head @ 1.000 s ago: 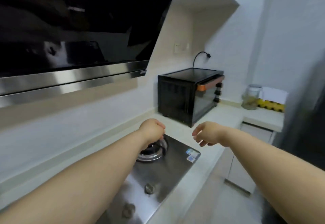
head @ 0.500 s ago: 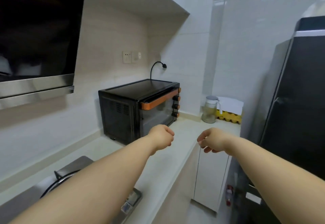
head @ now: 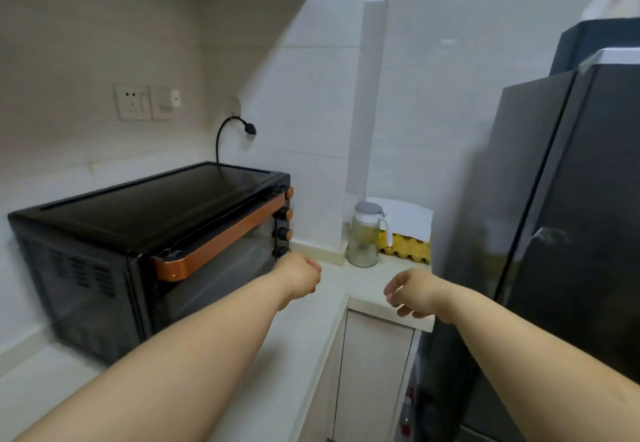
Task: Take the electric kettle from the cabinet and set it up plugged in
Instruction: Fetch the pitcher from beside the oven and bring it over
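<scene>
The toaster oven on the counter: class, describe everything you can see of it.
The toaster oven is a black, metal-looking box with vent slots on its side, a glass door, a copper-orange handle bar across the door's top, and four knobs stacked at the right of its front. The door is shut. It sits upright on the pale counter, against the wall. A black cord arcs up behind it. Neither hand touches it.

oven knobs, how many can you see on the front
4, stacked in one column at the right edge of the toaster oven: top, second, third, bottom just above the left hand.
</scene>
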Motion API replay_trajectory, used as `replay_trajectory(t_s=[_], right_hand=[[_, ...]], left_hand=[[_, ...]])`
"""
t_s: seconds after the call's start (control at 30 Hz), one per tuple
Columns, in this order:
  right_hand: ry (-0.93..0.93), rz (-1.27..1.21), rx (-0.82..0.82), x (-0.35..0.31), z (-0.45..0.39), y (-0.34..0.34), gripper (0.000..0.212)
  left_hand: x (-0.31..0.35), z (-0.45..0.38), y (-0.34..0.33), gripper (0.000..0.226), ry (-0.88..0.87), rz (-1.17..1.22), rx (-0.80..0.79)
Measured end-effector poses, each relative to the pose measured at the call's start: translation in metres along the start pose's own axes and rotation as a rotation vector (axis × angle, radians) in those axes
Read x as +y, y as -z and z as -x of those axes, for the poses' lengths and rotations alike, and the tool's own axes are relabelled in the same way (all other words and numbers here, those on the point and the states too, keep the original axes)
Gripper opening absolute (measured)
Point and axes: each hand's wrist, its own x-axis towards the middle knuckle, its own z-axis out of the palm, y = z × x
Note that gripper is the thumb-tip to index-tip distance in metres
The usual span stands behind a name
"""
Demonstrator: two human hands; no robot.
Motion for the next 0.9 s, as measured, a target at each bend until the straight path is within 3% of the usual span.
replay_trajectory(t_s=[0.23, 0.43, 0.53, 0.63, 0.7, 0.8, 0.9], right_hand=[[-0.034, -0.097, 0.065, 0.027, -0.107, 0.049, 0.030], [-0.059, -0.276, 0.172, 0.051, -0.209, 0.084, 0.025], [-0.071, -0.348, 0.227, 0.056, -0.248, 0.092, 0.011], [-0.092, -0.361, 0.270, 0.060, -0.283, 0.095, 0.011], [-0.125, -0.378, 0.255, 0.061, -0.310, 0.097, 0.026], [-0.155, -0.375, 0.192, 0.060, -0.339, 0.097, 0.065], [-0.146, -0.382, 0.165, 0.057, -0.373, 0.102, 0.068]], left_hand=[[0.030, -0.101, -0.056, 0.014, 0.010, -0.020, -0.005], [0.060, -0.178, -0.097, 0.014, 0.024, -0.029, 0.037], [0.063, -0.212, -0.111, 0.022, 0.047, -0.052, 0.043], [0.060, -0.251, -0.119, 0.043, 0.083, -0.046, 0.036], [0.057, -0.287, -0.125, 0.054, 0.088, -0.061, 0.021], [0.057, -0.333, -0.132, 0.066, 0.092, -0.114, 0.003], [0.063, -0.374, -0.140, 0.069, 0.086, -0.114, -0.020]])
